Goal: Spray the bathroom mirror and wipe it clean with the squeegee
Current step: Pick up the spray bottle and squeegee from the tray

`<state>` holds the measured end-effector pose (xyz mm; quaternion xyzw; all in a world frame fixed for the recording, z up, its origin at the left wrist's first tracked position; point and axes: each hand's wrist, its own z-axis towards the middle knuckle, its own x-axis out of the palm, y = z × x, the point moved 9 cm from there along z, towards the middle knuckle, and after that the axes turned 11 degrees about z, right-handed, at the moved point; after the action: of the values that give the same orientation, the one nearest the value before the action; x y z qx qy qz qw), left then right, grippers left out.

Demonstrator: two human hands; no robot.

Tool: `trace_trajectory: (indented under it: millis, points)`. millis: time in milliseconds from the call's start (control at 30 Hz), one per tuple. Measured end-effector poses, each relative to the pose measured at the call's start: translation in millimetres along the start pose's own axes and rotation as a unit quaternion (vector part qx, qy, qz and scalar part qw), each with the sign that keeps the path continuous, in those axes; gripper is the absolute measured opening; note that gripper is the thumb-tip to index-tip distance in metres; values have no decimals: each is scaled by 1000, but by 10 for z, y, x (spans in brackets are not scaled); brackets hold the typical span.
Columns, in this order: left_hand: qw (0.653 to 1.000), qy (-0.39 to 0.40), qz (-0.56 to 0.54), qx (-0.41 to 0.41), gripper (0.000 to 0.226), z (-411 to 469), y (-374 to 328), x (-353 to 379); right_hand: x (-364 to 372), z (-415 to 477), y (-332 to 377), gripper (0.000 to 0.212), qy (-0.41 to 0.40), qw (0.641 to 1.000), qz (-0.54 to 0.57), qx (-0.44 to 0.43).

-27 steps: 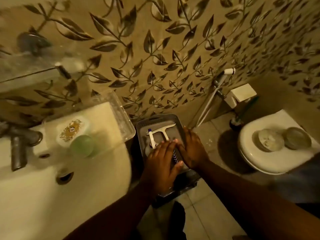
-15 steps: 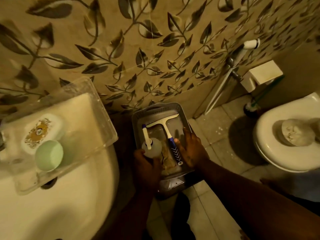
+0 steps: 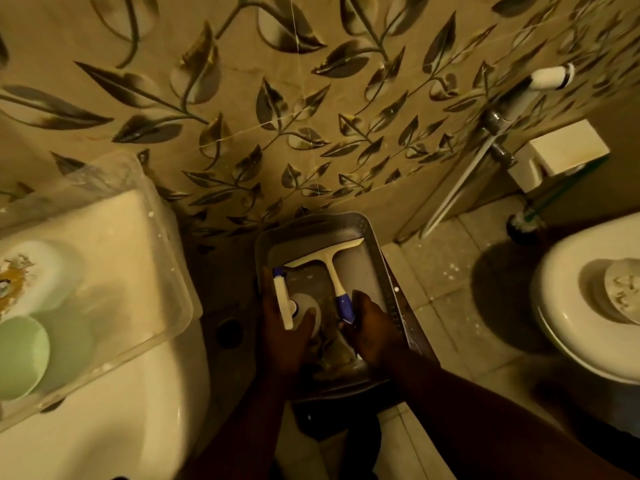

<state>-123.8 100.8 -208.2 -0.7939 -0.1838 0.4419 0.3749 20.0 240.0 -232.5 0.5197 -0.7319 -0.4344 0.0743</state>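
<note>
Inside the grey tray point(image 3: 369, 233) on the floor, the left hand point(image 3: 282, 336) now wraps the spray bottle point(image 3: 304, 315), and the right hand point(image 3: 375, 332) has closed around the squeegee point(image 3: 334, 271) handle (both tools secured, ready for lifting).

Spray bottle point(image 3: 304, 315) body mostly hidden under left hand point(image 3: 282, 336); label unreadable. Squeegee point(image 3: 330, 268) handle end covered by right hand point(image 3: 372, 329). Rag-like stuff in grey tray point(image 3: 369, 233) between the wrists too dark to identify. Toilet point(image 3: 568, 327) and sink point(image 3: 114, 410) cut off by frame edges. Round tin point(image 3: 24, 275) print blurred.
</note>
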Motion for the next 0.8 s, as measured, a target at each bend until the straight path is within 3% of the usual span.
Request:
trace_trajectory:
  millis: [233,400,500,633,800]
  points:
    - [993,-36,30,111,91,65,-324,-12,17,16,-24,37,-25,997,65,-26]
    - [994,-51,19,96,82,87,-264,11,-54,-8,-70,13,-67,983,173,-4]
    - [989,-81,45,112,79,80,-320,-12,-92,-59,-57,11,-80,977,199,-12]
    - [985,-134,80,67,74,-5,-360,-115,-162,-185,17,14,-91,975,202,-36]
    - [985,-130,84,77,63,-200,-583,-252,-301,-436,194,20,-109,968,218,-55]
